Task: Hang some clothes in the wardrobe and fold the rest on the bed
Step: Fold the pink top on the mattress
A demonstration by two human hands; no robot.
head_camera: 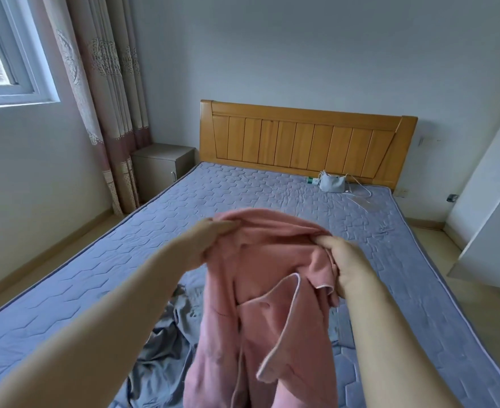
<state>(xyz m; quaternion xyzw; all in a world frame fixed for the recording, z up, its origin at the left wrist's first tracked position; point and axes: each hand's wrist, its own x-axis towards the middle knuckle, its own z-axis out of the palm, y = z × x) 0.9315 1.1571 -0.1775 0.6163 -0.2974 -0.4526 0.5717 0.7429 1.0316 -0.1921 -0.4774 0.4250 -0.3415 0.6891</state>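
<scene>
Pink garment (pixel 260 290): held up in the air over the near part of the bed (pixel 110 260), hanging down from both hands; not folded and not on a hanger.
Left grip: my left hand (pixel 210 240) pinches the top edge of the cloth.
Right grip: my right hand (pixel 346 266) is closed round a bunch of the same cloth.
Grey garment (pixel 160 357): lies crumpled on the bed, just under the pink one.
Done: I see no folded pile and no hanger, so I judge the task is near its start.
Left: hang or fold the pink piece, then deal with the grey one.
Wardrobe: the white panel (pixel 490 231) at the right may be it; I cannot tell.
Writing: none readable; the small bag (pixel 332 183) near the headboard (pixel 301 142) shows no label.
</scene>
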